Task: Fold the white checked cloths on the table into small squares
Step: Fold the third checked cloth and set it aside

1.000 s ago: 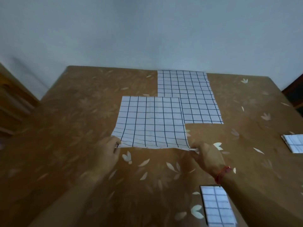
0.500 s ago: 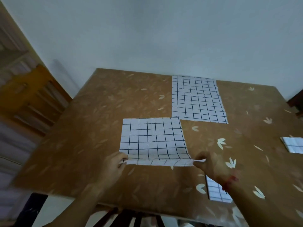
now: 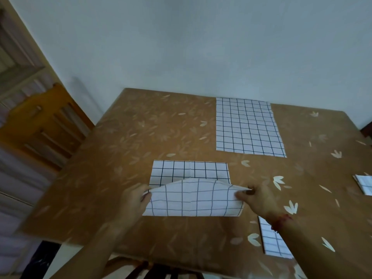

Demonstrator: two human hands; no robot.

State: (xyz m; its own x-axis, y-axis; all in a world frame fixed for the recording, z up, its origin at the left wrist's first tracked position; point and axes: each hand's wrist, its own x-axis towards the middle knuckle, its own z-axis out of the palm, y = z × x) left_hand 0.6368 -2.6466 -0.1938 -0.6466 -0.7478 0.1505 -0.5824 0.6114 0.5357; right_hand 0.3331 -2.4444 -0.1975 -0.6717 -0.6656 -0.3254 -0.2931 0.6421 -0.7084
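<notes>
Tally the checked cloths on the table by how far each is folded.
Flat cloth: 1
Half-folded cloth, pinched by left hand and right hand: 1
Small folded cloths: 2, edge cloth and near cloth
Total: 4

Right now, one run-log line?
near checked cloth: mid-fold | left hand: pinches lifted corner | right hand: pinches lifted corner | far checked cloth: flat

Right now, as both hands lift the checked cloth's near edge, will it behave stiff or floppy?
Probably floppy: the checked cloth curves between the left hand and right hand. Likely light, since pinches at two corners carry the flap. A middle fold line suggests it keeps creases.
</notes>
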